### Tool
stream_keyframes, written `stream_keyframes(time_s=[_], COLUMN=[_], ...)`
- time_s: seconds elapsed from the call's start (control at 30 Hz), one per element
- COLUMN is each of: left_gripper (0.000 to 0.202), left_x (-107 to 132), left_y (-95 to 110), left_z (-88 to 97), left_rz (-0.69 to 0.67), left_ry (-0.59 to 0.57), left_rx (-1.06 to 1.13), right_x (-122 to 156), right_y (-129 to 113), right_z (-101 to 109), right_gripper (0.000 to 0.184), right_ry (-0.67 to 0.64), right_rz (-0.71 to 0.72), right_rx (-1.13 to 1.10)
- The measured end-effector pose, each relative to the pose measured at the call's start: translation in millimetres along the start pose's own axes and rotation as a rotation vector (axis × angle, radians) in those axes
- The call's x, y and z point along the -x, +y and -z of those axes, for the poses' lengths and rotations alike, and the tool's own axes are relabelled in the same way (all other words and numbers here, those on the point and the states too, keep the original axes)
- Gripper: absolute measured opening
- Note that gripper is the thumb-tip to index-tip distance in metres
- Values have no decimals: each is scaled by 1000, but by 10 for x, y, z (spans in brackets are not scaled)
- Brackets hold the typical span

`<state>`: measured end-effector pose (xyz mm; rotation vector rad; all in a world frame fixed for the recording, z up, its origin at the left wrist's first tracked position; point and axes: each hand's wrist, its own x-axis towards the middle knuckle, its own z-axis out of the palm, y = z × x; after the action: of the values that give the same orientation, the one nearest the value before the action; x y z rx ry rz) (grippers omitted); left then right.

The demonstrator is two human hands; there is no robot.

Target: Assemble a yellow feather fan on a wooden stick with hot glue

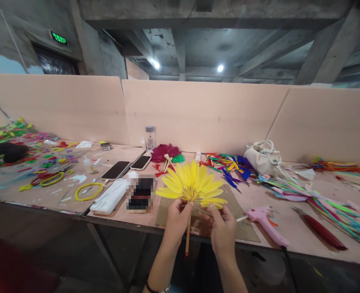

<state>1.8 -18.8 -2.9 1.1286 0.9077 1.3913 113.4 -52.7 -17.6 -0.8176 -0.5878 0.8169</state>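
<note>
Yellow feather fan (pixel 194 179) is spreading above the brown board (pixel 244 228), the left hand (pixel 180 215) pinching its base between thumb and fingers, the right hand (pixel 221 224) pinching its lower right edge. Behind, a capped bottle (pixel 150 140) and white bag (pixel 262 158) are standing, contents indistinct.

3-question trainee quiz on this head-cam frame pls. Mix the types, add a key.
1. Multiple choice: which tool lies closest to the right hand?
A) the red-handled tool
B) the pink glue gun
C) the yellow-handled scissors

2. True or false: the left hand holds the yellow petal fan near its base.

3. Fill in the blank: seen from the wearer's side, the white handbag is to the ____ of the clear bottle.

Key: 1. B; 2. True; 3. right
</note>
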Motion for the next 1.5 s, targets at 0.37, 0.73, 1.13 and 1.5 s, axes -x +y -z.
stream_keyframes(time_s=[0.37, 0.73, 1.13, 1.5], left_gripper=[20, 25, 18, 29], left_x=[-13, 16, 35, 56], left_y=[-8, 53, 161, 110], left_z=[0, -11, -29, 6], left_rz=[20, 18, 34, -22], left_ry=[25, -52, 65, -4], left_rx=[46, 40, 170, 151], right_x=[27, 40, 41, 27], right_y=[-23, -50, -23, -10], right_z=[-29, -72, -38, -17], right_gripper=[45, 47, 35, 29], right_ry=[-41, -105, -580, -642], right_rz=[46, 4, -37, -16], right_rx=[113, 207, 486, 605])
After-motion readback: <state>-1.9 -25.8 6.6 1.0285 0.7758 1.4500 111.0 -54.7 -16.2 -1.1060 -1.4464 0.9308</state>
